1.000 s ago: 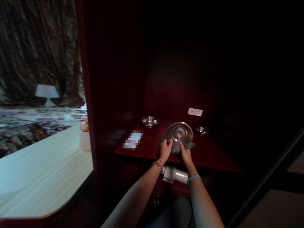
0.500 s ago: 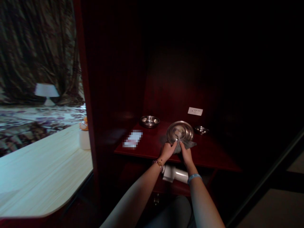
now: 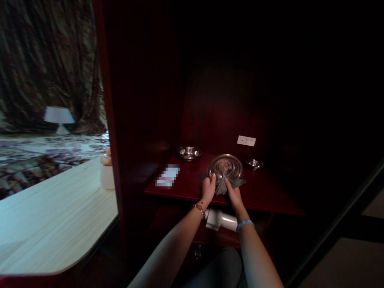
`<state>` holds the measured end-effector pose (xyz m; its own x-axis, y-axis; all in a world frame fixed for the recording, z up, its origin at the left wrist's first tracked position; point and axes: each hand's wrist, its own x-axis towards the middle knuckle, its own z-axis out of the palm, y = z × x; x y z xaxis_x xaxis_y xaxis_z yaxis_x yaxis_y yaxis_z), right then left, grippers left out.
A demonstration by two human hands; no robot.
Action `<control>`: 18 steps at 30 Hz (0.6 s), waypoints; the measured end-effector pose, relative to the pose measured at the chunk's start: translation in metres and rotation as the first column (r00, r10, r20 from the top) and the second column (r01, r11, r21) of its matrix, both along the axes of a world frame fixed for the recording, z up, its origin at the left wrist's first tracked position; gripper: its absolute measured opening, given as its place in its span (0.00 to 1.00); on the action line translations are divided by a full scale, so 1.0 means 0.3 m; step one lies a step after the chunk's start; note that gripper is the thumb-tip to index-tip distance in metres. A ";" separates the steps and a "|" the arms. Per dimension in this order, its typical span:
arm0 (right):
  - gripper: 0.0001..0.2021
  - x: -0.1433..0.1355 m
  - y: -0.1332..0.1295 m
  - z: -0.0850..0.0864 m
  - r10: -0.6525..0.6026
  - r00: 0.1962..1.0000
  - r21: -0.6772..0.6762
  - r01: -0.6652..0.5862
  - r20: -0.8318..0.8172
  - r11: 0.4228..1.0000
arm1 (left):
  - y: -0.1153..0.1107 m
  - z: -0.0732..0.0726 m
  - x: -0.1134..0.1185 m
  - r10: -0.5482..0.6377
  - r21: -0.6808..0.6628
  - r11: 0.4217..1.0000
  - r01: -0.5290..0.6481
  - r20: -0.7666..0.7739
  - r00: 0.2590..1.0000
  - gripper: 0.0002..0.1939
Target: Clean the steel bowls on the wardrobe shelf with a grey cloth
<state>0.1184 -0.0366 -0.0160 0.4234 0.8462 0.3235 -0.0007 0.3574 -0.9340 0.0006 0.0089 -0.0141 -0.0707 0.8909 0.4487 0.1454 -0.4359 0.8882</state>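
Observation:
A round, shiny metal plate (image 3: 225, 161) is held up at a tilt over the dark red desk, its inner face toward me. My left hand (image 3: 208, 188) is closed on the plate's near left rim, thumb on top. On the near right, my right hand (image 3: 234, 192) is closed on a grey cloth (image 3: 221, 188) that lies over the plate's near edge. The fingers of both hands are mostly hidden beneath. A corner of the cloth sticks out to the right of my right hand.
Behind to the left on the desk (image 3: 267, 198) rests a metal bowl (image 3: 189, 153); a smaller one (image 3: 255, 164) stands right. A blurred-out flat item (image 3: 168, 176) lies at left. A white socket plate (image 3: 246, 141) is on the back wall. White objects (image 3: 222, 221) sit on the shelf below.
My left hand has shifted slightly left, from the middle of the near edge to the left rim. The plate has moved a little left and down, and more cloth shows between my hands.

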 end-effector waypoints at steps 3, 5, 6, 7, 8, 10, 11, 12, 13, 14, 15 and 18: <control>0.29 -0.001 0.000 0.001 -0.007 1.000 0.010 0.007 -0.002 1.000 | -0.004 0.004 -0.006 0.014 0.029 0.999 -0.015 0.032 0.999 0.23; 0.29 0.002 0.002 -0.002 -0.010 1.000 0.003 0.010 -0.007 1.000 | -0.009 0.007 -0.008 0.013 0.027 1.000 -0.014 0.037 0.999 0.23; 0.29 0.004 0.004 -0.004 -0.014 1.000 -0.001 0.014 -0.012 1.000 | -0.012 0.007 -0.009 0.012 0.029 0.999 -0.013 0.033 0.999 0.22; 0.29 0.007 0.006 -0.007 -0.019 1.000 -0.004 0.019 -0.016 1.000 | -0.014 0.007 -0.008 0.010 0.037 0.999 -0.011 0.030 1.000 0.21; 0.28 0.011 0.008 -0.010 -0.025 1.000 -0.005 0.025 -0.019 1.000 | -0.016 0.007 -0.007 0.004 0.049 0.999 -0.005 0.029 1.000 0.20; 0.27 0.017 0.013 -0.016 -0.036 0.999 -0.009 0.036 -0.021 0.999 | -0.019 0.006 -0.003 -0.017 0.071 0.997 0.014 0.041 0.999 0.16; 0.27 0.020 0.015 -0.018 -0.040 0.999 -0.011 0.040 -0.022 0.999 | -0.020 0.005 -0.001 -0.033 0.076 0.997 0.030 0.049 0.998 0.15; 0.27 0.021 0.016 -0.019 -0.041 0.999 -0.014 0.041 -0.026 0.999 | -0.020 0.004 0.001 -0.053 0.077 0.996 0.048 0.058 0.997 0.16; 0.27 0.022 0.016 -0.020 -0.040 0.999 -0.016 0.040 -0.032 0.999 | -0.021 0.004 0.004 -0.071 0.072 0.995 0.066 0.065 0.995 0.19; 0.27 0.023 0.016 -0.021 -0.038 0.999 -0.018 0.037 -0.037 0.999 | -0.021 0.003 0.007 -0.083 0.062 0.995 0.079 0.072 0.994 0.23; 0.27 0.022 0.016 -0.021 -0.036 0.999 -0.019 0.035 -0.041 0.999 | -0.022 0.004 0.009 -0.091 0.049 0.995 0.087 0.080 0.993 0.27; 0.28 0.021 0.013 -0.021 -0.038 0.999 -0.020 0.038 -0.039 0.999 | -0.026 0.005 0.012 -0.098 0.042 0.995 0.095 0.103 0.990 0.38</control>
